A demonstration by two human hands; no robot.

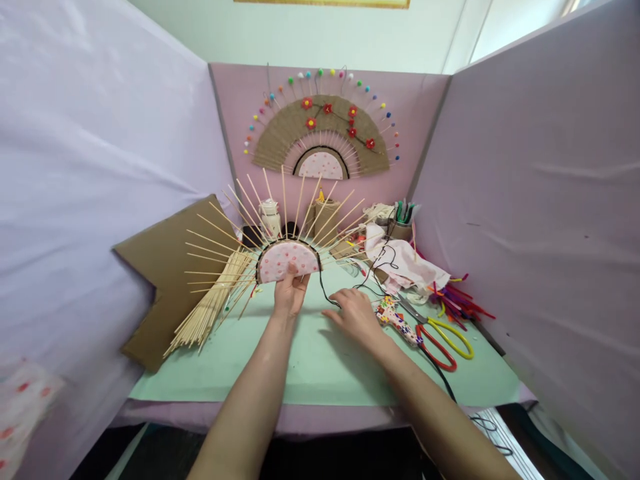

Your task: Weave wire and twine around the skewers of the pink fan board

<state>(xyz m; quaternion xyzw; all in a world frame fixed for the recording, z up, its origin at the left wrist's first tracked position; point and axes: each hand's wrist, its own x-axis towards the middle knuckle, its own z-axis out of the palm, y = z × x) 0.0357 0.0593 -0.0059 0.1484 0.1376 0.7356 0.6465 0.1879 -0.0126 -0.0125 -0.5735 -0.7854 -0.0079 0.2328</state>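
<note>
The half-round fan stands upright near the center of the frame, pink-dotted face forward, straight edge below. Thin wooden sticks spread from its curve like rays. Black cord borders this curve, then curves loosely down from its right end.

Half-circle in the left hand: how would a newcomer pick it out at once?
Find the mint-green tabletop. Over it, the left hand holds a black-edged, red-spotted half-circle with pale sticks fanning outward. Those sticks are bare, setting it apart from the similar fan on the pink back panel, which carries red flowers.
</note>
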